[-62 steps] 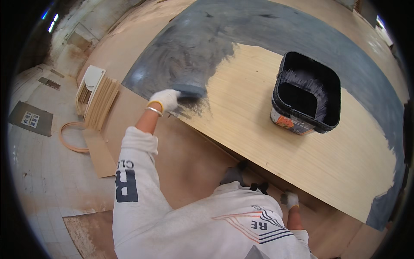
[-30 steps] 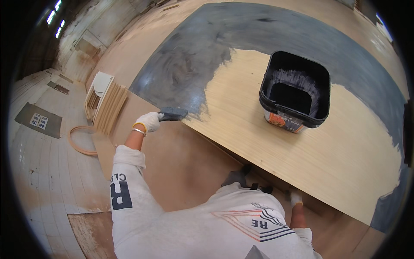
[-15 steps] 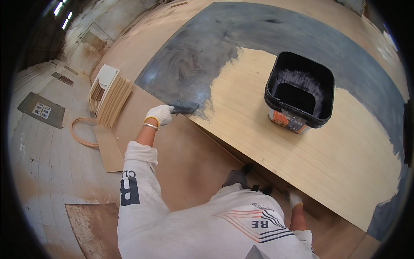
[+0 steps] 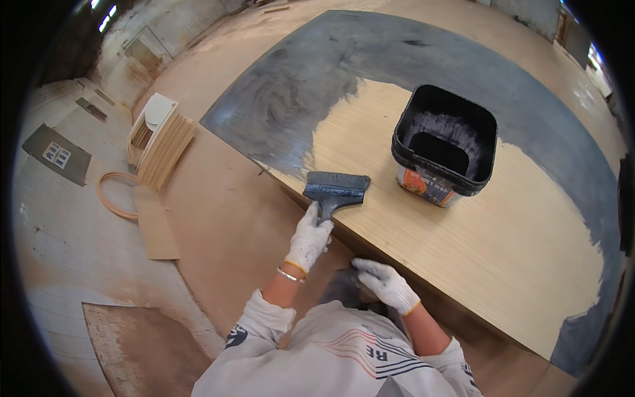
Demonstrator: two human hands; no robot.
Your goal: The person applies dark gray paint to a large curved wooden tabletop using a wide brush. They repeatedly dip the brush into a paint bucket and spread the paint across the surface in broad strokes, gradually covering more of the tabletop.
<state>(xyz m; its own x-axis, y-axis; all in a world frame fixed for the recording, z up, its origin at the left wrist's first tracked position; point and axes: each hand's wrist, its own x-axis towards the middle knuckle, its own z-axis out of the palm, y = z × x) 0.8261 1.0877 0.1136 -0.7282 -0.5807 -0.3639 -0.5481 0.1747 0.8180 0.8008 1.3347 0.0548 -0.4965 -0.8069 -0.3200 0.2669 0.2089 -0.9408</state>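
In a white knitted glove, my left hand [image 4: 310, 239] is closed round the handle of a wide paint brush [image 4: 337, 188]. Its dark, coated bristles point away from me, over the near edge of a pale wood-grain board [image 4: 410, 228]. Dark grey paint [image 4: 284, 99] covers the far and outer parts of the board. On the bare part stands a square black bucket [image 4: 444, 145], its inside smeared with dark paint. My right hand [image 4: 387, 284], also gloved, hovers close to my body by the board's near edge. Its fingers are stretched toward the left and hold nothing visible.
To the left, a stack of curved wooden pieces [image 4: 162, 149] leans by the tiled wall, with a round hoop [image 4: 114, 196] and a thin flat panel [image 4: 156, 225] beside it. A brown sheet [image 4: 142, 344] lies at the lower left.
My left hand has brought the brush right and nearer from the board's left corner, turning its bristles away from me. My right hand has come up and left from beside the board's near edge.
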